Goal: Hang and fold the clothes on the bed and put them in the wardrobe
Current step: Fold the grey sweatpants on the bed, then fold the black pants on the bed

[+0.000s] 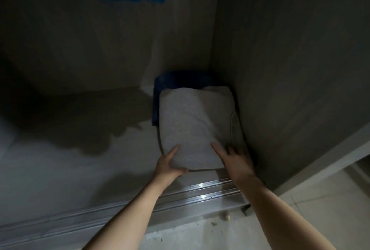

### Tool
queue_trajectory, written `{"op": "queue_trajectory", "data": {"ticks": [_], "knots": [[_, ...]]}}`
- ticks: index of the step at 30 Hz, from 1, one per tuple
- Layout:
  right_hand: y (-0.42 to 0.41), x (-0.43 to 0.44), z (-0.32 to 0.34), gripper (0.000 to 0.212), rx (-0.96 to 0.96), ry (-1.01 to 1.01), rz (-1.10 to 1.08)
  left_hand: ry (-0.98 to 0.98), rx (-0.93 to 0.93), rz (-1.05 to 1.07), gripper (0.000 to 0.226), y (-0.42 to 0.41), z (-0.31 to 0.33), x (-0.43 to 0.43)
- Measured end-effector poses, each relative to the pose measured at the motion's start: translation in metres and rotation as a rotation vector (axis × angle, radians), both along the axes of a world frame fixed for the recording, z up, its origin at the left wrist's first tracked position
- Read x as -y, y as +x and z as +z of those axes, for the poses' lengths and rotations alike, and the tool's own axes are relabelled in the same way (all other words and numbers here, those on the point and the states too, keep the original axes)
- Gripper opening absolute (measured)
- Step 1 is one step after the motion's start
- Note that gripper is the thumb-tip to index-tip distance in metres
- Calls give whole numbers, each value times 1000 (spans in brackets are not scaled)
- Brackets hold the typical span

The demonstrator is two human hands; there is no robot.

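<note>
We're looking down into a dim wardrobe [180, 39], and it's murky in here. The back panel [70, 39] sits in deep gloom on the left, and the right side panel [290, 69] rises plain and grey. The pale base [70, 169] catches a little light, with a broad dark shadow [90, 121] spread across it. Along the front edge runs a metal sliding-door track [200, 191], glinting in two spots. Outside, lower right, light floor tiles [330, 209] show, brighter than anything inside.
</note>
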State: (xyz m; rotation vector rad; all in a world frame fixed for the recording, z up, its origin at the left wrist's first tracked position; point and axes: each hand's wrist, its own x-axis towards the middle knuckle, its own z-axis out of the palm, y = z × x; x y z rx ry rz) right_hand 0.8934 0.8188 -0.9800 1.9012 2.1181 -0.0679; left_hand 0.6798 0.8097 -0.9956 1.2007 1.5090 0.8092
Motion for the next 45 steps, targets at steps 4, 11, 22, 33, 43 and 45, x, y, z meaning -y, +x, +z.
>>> {"op": "queue_trajectory", "data": {"ticks": [4,11,22,33,43,45], "knots": [[8,-2,15,65,23,-94,87,9,-54,29,75,9,-2,19],[17,26,10,81,-41,-228,1,-51,-618,-204,81,16,-4,42],[1,102,51,83,-257,-187,-115,-33,-1029,-412,89,-1,40,86],[23,190,305,73,-307,-162,-198,-100,-1035,-569,80,-2,299,145],[101,277,609,69,-125,24,-417,211,-937,-745,76,70,594,166],[108,304,660,66,-76,82,-475,322,-922,-776,74,82,642,172]]}}
